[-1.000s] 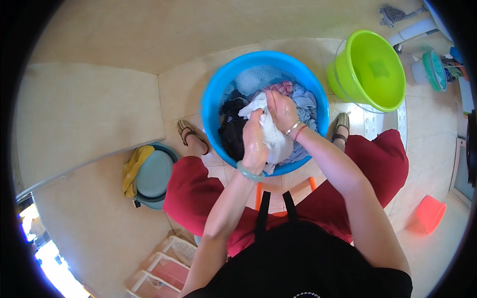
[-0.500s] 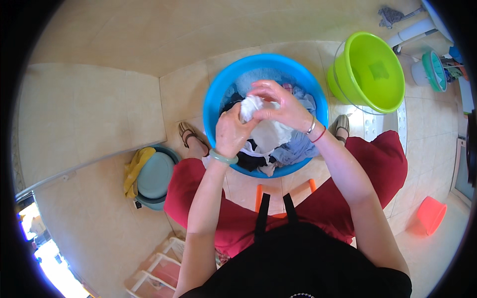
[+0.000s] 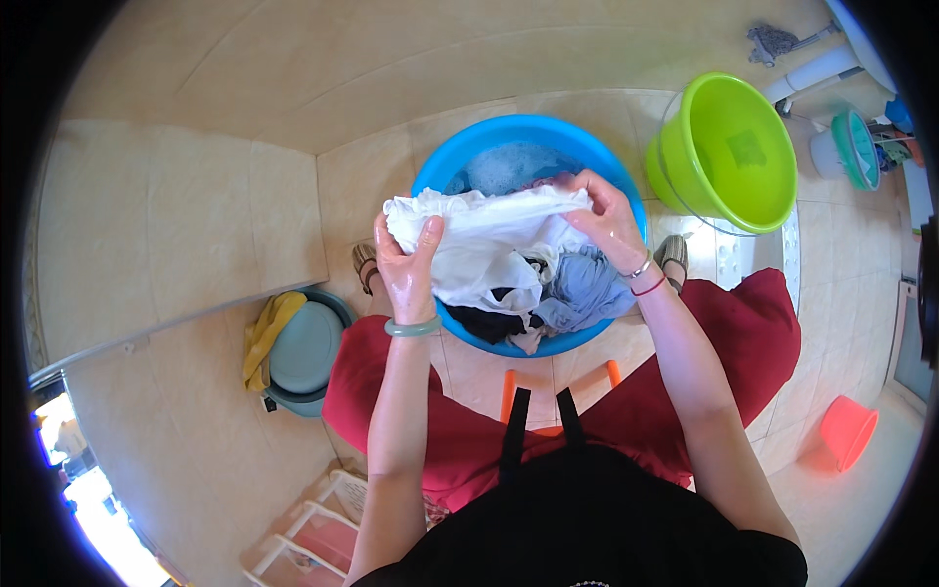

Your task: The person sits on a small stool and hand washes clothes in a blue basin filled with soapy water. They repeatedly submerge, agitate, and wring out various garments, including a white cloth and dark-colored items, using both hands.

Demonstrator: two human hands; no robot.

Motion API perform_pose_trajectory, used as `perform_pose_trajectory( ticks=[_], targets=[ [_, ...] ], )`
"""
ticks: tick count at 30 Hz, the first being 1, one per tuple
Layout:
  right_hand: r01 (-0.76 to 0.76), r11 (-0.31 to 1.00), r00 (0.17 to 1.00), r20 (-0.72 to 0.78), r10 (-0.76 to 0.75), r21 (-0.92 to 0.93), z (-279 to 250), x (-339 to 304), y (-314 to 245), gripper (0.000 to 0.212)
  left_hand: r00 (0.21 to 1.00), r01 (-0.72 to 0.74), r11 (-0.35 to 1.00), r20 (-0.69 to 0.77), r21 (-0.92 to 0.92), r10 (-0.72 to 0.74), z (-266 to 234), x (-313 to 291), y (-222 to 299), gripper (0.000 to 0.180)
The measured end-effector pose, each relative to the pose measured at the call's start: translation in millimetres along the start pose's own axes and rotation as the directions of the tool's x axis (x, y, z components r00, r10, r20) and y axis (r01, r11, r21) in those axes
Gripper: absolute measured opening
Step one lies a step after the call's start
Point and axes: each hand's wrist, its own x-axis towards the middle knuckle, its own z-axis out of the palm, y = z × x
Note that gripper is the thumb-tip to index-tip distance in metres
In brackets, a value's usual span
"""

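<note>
Between my two hands a wet white garment (image 3: 494, 220) is stretched out above the blue basin (image 3: 518, 127); its lower part hangs onto the laundry inside. My left hand (image 3: 406, 264) grips its left end, thumb in front of the cloth. At the right end my right hand (image 3: 611, 220) pinches the edge. In the basin lie a blue-grey garment (image 3: 584, 291) and a black one (image 3: 479, 325), and suds (image 3: 509, 166) float at the far side. What exact kind of garment I hold cannot be made out.
A lime-green bucket (image 3: 699, 161) stands right of the basin. On the left a grey-green tub (image 3: 308, 347) has a yellow cloth (image 3: 259, 338) over its side. A coral bucket (image 3: 849, 433) is at far right, a white rack (image 3: 303, 528) at lower left. Orange stool legs (image 3: 509, 391) show before me.
The white cloth was bunched between my hands; now it is spread wide. My left hand moved left and my right hand moved right.
</note>
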Motion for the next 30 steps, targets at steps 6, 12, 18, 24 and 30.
perform_pose_trajectory(
  ticks=[6,12,18,24,30],
  targets=[
    [-0.1,0.92,0.976,-0.144,0.165,0.378,59,9,5,0.046,0.851,0.524,0.455,0.451,-0.72,-0.268,39,-3,-30,0.061],
    [-0.263,0.965,0.883,0.398,0.25,-0.022,60,-9,-16,0.062,0.835,0.55,0.652,0.367,-0.521,-0.411,52,-21,-28,0.056],
    [0.456,0.403,0.877,0.325,-0.353,-0.793,92,-51,-26,0.045,0.845,0.515,0.55,0.282,-0.658,-0.454,59,-5,-47,0.038],
    [0.617,0.449,0.724,0.241,-0.646,-0.646,102,-11,0,0.02,0.844,0.436,0.53,0.128,-0.727,-0.52,83,-34,-55,0.042],
    [0.29,0.503,0.846,-0.028,-0.532,-0.815,48,35,37,0.025,0.796,0.522,0.524,0.166,-0.673,-0.581,99,-40,-60,0.028]
  ],
)
